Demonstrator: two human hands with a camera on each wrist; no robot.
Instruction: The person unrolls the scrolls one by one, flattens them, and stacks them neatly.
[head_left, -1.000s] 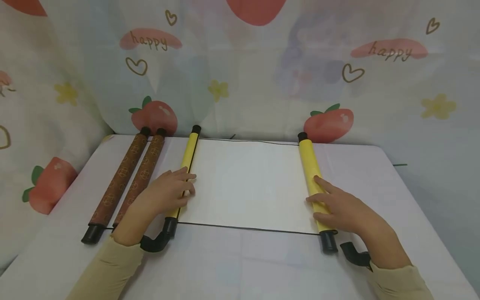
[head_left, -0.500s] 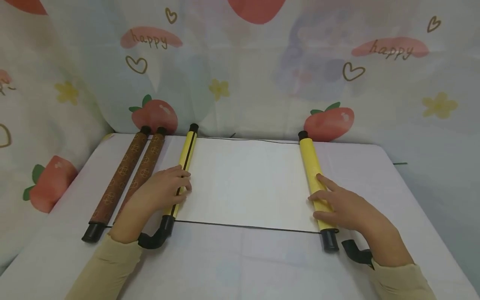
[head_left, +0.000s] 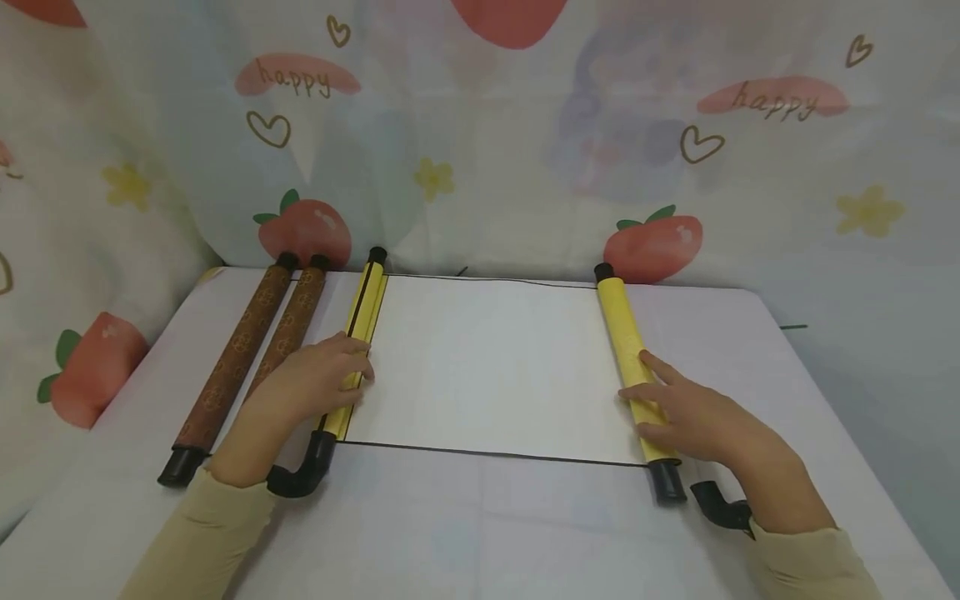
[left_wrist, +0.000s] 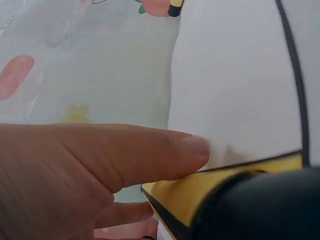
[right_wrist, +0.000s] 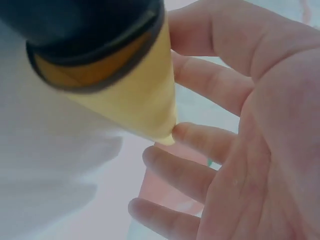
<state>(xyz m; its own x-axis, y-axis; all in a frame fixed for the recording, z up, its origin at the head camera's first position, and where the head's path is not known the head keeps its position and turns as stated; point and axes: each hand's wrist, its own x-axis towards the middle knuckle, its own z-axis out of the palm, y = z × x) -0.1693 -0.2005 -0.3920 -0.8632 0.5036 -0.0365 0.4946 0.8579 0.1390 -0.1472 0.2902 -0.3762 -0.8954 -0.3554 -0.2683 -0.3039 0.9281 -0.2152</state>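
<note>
L hand (head_left: 311, 387) on scroll's left roller (head_left: 358, 333), R hand (head_left: 693, 417) on right roller (head_left: 628, 358)

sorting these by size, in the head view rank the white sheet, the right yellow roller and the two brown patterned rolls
1. White paper sheet, largest.
2. Right yellow roller.
3. Two brown patterned rolls: each looks about as long as the roller, so unsure.

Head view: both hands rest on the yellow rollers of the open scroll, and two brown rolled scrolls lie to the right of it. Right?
Not quite: the head view shows the two brown rolled scrolls to the left of the open scroll, beside the left hand. The right hand and the rest stand.
</note>
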